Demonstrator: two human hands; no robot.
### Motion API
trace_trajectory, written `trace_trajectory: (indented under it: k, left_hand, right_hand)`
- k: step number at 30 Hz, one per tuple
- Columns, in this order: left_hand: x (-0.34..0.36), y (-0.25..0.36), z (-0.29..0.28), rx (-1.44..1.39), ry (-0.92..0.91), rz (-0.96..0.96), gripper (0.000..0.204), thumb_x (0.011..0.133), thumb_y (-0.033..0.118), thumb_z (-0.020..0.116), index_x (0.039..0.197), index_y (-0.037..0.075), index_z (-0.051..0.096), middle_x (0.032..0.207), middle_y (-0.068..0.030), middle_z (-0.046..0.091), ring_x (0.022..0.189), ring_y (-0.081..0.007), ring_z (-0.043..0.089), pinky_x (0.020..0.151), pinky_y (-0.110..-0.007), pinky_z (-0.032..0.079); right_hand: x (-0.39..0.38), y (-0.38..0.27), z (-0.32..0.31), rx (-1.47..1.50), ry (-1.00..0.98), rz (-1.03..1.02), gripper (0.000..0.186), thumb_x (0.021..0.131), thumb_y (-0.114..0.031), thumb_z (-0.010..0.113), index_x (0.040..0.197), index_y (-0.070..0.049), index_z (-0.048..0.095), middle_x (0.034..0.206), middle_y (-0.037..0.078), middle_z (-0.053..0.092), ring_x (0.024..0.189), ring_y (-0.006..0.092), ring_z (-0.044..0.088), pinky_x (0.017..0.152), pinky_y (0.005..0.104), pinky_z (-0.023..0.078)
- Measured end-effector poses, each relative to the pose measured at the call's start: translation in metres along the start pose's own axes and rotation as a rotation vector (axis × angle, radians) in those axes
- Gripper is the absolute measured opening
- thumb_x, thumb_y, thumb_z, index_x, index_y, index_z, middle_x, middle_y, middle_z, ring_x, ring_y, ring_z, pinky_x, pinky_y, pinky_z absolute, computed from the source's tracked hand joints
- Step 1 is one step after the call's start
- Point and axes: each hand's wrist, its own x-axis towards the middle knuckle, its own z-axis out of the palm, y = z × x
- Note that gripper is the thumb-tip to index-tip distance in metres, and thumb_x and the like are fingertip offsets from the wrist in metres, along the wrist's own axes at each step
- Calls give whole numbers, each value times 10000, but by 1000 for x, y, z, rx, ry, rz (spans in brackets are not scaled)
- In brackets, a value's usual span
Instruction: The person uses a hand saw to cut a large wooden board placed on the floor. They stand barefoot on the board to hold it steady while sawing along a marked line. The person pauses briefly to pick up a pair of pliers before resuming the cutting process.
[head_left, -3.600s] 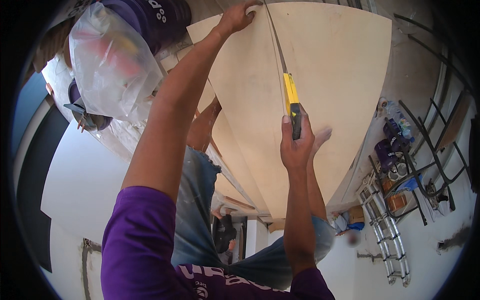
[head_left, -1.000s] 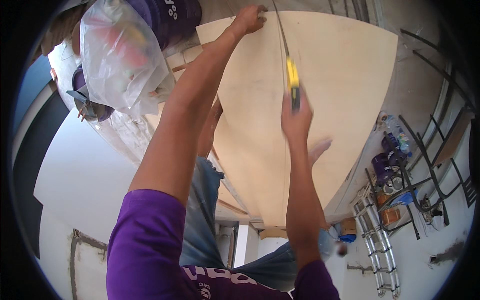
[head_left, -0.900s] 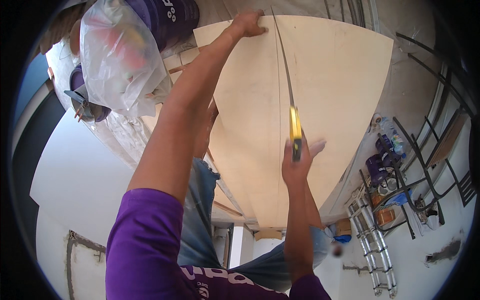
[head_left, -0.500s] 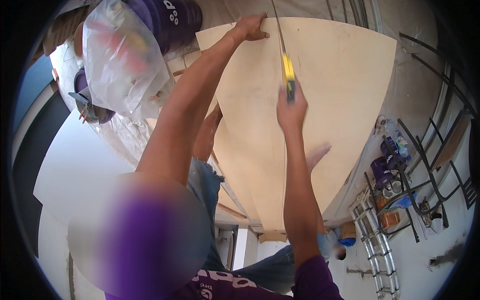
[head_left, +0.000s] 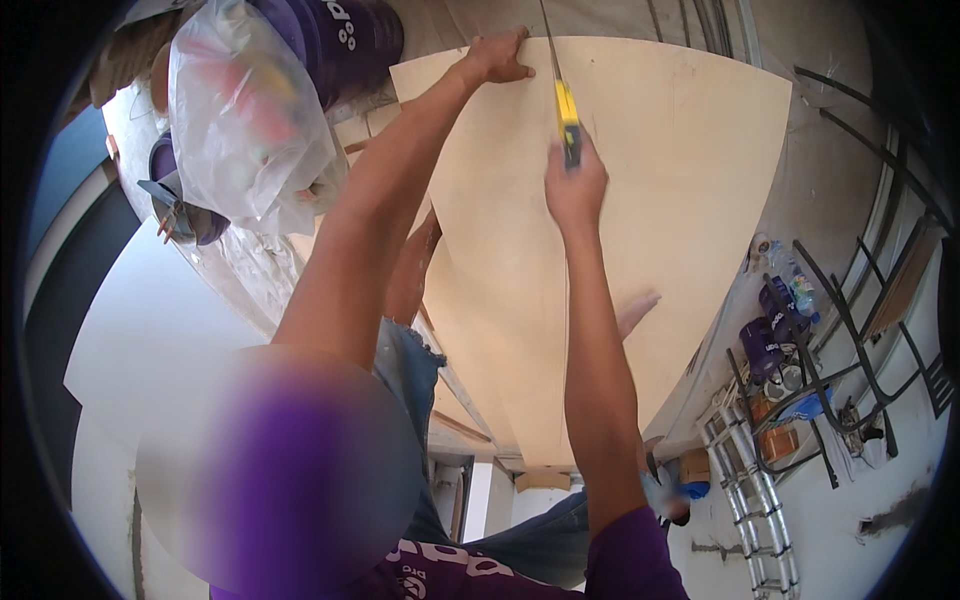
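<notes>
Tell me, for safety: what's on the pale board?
On the board: the left hand and a bare foot; the right hand holds a handsaw across the far edge. The right forearm hides some surface.

Even, fairly bright light covers the board, its far edge curving in the fisheye view — right hand slightly smeared, left sleeve softened by round blur, picture corners black.

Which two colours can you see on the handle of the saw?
The saw handle is yellow and black, best seen in the head view.
</notes>
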Motion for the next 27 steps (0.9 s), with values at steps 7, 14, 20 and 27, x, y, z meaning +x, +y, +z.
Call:
trace_trajectory:
  k: [7, 14, 20, 27]
  left_hand:
    - [-9, -2, -4, -5, 32, -40, 635, 754, 374, 736, 1259, 80, 488, 1247, -123, 603, 1215, -328, 521, 1019, -521, 346]
    - [-6, 9, 1, 28, 114, 24, 638, 767, 392, 726, 1252, 55, 485, 1201, -158, 618, 1172, -351, 547, 991, -521, 363]
    - [-4, -5, -4, 12, -15, -51, 653, 745, 409, 739, 1253, 80, 493, 1232, -126, 614, 1194, -337, 543, 1015, -545, 355]
    - [17, -6, 5, 89, 47, -32, 644, 759, 432, 696, 1266, 78, 517, 1257, -136, 605, 1205, -340, 536, 1056, -554, 326]
  right_hand:
    - [-174, 5, -99, -248, -29, -169, 455, 951, -109, 538, 1389, -13, 462, 912, 150, 667, 790, 161, 644, 710, 295, 509]
    - [10, -16, -3, -5, -8, -26, 282, 938, -152, 566, 1167, 12, 562, 727, 86, 567, 629, 155, 522, 615, 308, 462]
    - [-157, 23, -90, -380, 7, -287, 448, 938, -116, 547, 1373, -28, 487, 946, 160, 675, 759, 186, 643, 698, 321, 508]
    - [-104, 38, -32, -99, -207, -62, 482, 910, -74, 592, 1379, -37, 485, 715, 72, 609, 591, 113, 518, 578, 267, 457]
